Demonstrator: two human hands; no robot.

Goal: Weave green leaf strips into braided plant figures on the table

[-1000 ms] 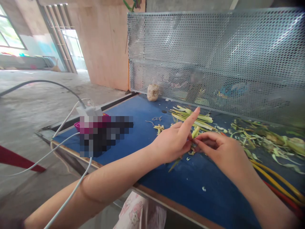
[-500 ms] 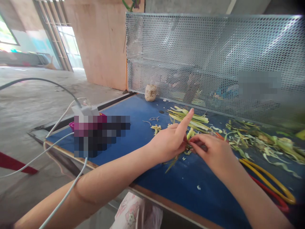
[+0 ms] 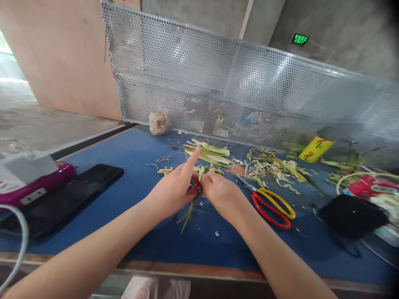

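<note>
My left hand (image 3: 178, 183) and my right hand (image 3: 222, 193) meet over the middle of the blue table. Thumbs and fingers of both pinch a small bundle of pale green plant strips (image 3: 201, 171), partly hidden by the fingers. My left index finger points up, away from the bundle. Thin brownish-green strands (image 3: 187, 218) hang below my left hand. Just beyond the fingers lies a pile of long flat green leaf strips (image 3: 212, 154). Scissors (image 3: 270, 196) with one red and one yellow handle rest to the right of my right hand.
Shredded strips (image 3: 280, 168) lie at the back right, near a yellow cylinder (image 3: 316, 148). A black object (image 3: 353, 216) sits at far right. On the left are a phone (image 3: 77, 197) and a purple power strip (image 3: 67, 171). A pale lump (image 3: 157, 123) stands before the perforated metal panel (image 3: 199, 83).
The view has swung to the right, bringing the whole scissors, the yellow cylinder and the black object into sight. Both hands stay together at the bundle; my right hand has turned and closed nearer to my left.
</note>
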